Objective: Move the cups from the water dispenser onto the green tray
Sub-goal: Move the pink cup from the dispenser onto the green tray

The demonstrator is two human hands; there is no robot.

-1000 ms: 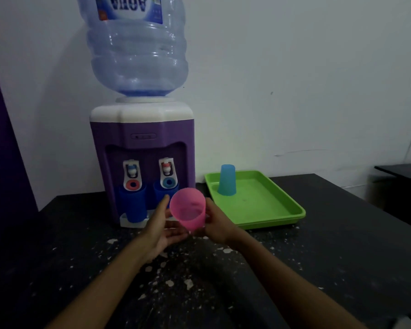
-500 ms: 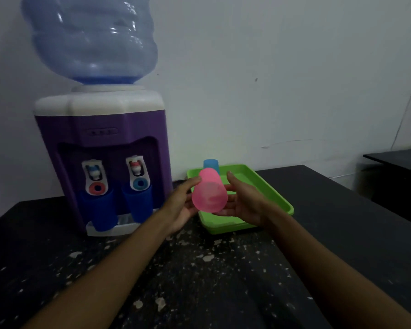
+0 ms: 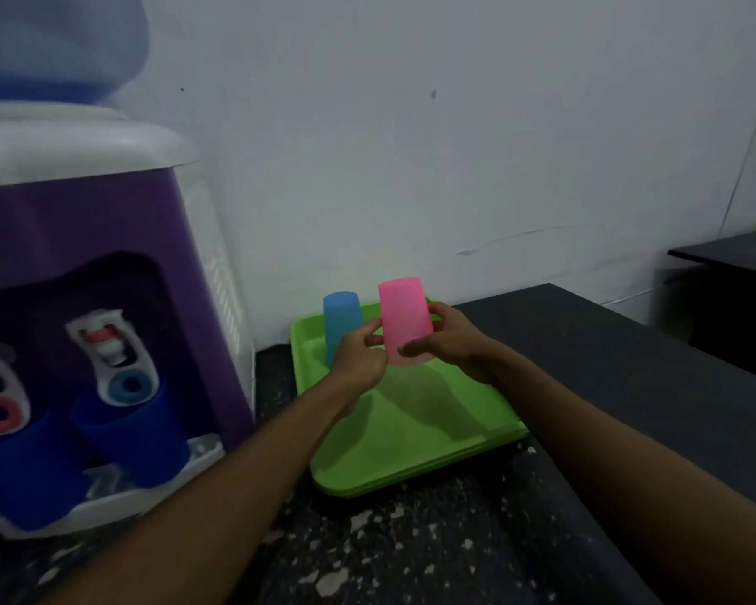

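We hold one pink cup [image 3: 404, 326] upside down between both hands, left hand [image 3: 359, 358] and right hand [image 3: 448, 340] pinching its sides, above the green tray [image 3: 411, 438]. One light blue cup [image 3: 340, 318] stands inverted at the tray's far left. Two dark blue cups [image 3: 132, 434] sit under the water dispenser [image 3: 105, 238] taps, left.

Both forearms bare, left grip [image 3: 359, 355] and right grip [image 3: 450, 338] ungloved.

Dim, bluish light. Soft arm shadows fall on the tray [image 3: 411, 434]. The dispenser [image 3: 97, 299] at the left edge looks blurred and stretched; the dark surface [image 3: 411, 552] is grainy.
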